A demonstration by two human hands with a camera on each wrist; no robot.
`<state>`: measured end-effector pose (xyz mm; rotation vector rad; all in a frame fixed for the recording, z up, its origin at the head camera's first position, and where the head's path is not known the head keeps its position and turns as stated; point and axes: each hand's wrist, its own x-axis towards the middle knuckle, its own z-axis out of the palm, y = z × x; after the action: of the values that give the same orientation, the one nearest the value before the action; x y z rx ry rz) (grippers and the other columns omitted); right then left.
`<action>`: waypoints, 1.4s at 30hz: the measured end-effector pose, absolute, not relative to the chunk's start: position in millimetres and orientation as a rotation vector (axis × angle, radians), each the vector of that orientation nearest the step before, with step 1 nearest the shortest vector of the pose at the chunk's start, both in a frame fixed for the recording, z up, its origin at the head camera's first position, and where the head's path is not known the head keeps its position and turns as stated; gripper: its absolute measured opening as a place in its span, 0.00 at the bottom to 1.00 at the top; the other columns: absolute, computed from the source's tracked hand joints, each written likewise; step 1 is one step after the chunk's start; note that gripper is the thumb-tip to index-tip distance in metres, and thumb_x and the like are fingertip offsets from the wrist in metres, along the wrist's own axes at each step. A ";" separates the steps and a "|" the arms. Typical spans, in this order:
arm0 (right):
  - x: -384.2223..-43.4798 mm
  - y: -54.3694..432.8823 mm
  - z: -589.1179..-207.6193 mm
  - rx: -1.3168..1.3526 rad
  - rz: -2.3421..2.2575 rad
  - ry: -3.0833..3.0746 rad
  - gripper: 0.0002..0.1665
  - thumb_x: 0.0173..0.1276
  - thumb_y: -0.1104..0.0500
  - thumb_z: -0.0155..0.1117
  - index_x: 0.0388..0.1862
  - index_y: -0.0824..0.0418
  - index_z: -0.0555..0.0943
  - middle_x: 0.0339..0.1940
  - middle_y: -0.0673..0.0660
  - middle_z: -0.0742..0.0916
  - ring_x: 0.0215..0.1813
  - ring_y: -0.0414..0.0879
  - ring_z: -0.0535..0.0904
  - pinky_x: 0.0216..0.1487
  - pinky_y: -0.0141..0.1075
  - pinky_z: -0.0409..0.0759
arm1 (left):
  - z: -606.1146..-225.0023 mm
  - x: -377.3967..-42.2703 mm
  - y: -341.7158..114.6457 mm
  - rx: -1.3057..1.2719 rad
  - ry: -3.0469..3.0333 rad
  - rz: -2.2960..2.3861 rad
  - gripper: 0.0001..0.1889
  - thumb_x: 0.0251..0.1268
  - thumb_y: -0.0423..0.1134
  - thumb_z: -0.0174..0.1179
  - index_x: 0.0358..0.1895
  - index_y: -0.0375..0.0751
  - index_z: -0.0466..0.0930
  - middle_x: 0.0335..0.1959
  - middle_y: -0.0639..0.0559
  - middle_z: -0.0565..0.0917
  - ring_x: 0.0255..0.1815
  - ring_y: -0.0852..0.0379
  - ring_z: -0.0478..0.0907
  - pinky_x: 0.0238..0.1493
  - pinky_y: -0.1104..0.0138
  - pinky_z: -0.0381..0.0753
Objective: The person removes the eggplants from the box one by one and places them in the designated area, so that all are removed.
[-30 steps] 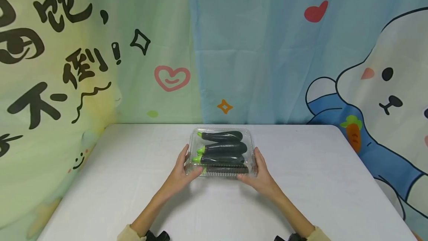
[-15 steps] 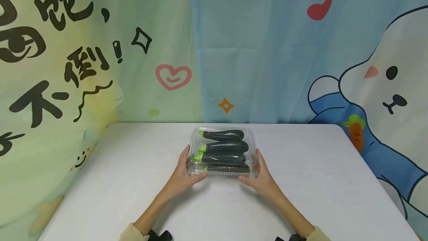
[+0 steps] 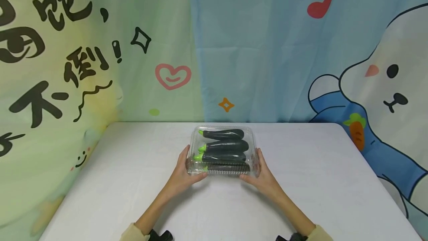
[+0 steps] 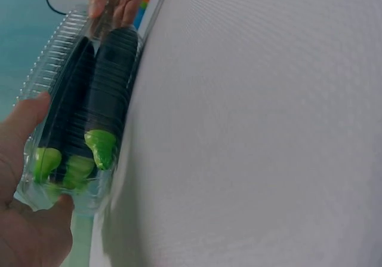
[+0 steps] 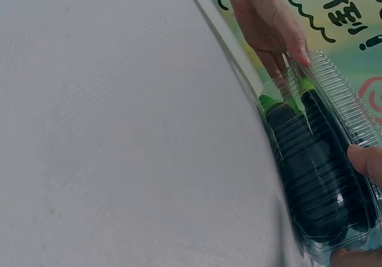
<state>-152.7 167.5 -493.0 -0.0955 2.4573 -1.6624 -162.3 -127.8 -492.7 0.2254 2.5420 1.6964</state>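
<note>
A clear plastic clamshell box holds several dark, glossy eggplants with bright green stem ends. My left hand grips its left end, with the thumb on the near side. On the opposite end, my right hand holds the box with its thumb near the front corner. From the left wrist, green stems show through the plastic close to my left hand. In the right wrist view, part of my right hand reaches in at the edge. Fingers beneath the box are mostly hidden.
A white table spreads around the box. Behind it hangs a printed curtain with hearts, lettering and a white cartoon animal. Black straps or mounts sit at the wrists.
The box and both hands stay nearly as they were, still gripping its two ends. Only a slight shift of the whole head view shows.
</note>
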 end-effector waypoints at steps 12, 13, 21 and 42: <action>-148.5 166.9 -489.9 -0.026 -1.608 2.451 0.70 0.58 0.51 0.73 0.79 0.57 0.30 0.81 0.64 0.41 0.80 0.65 0.36 0.76 0.62 0.41 | -496.8 -162.4 -130.5 0.195 2.485 1.693 0.62 0.49 0.49 0.74 0.79 0.41 0.36 0.80 0.43 0.46 0.78 0.39 0.52 0.73 0.46 0.57; -148.9 166.9 -490.6 -0.027 -1.610 2.453 0.70 0.58 0.50 0.73 0.79 0.57 0.30 0.81 0.64 0.41 0.80 0.65 0.36 0.75 0.62 0.42 | -496.8 -162.5 -130.4 0.189 2.484 1.691 0.62 0.49 0.49 0.74 0.79 0.41 0.36 0.80 0.43 0.46 0.78 0.39 0.52 0.74 0.46 0.57; -152.3 167.3 -497.0 -0.090 -1.717 2.428 0.70 0.58 0.54 0.73 0.79 0.52 0.29 0.81 0.61 0.40 0.80 0.66 0.38 0.75 0.62 0.45 | -494.7 -164.0 -129.6 0.195 2.470 1.710 0.62 0.49 0.48 0.75 0.79 0.41 0.35 0.78 0.39 0.53 0.77 0.40 0.54 0.73 0.48 0.59; -152.1 165.3 -495.1 -0.160 -1.649 2.504 0.65 0.60 0.51 0.71 0.80 0.52 0.34 0.81 0.66 0.44 0.78 0.69 0.49 0.73 0.62 0.53 | -496.4 -166.4 -130.2 0.230 2.548 1.682 0.62 0.45 0.50 0.76 0.79 0.45 0.39 0.80 0.47 0.50 0.76 0.42 0.59 0.70 0.48 0.65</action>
<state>-152.1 165.3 -495.1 -0.1599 2.5035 -1.6485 -166.4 -130.2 -496.4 0.2301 2.5482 1.6816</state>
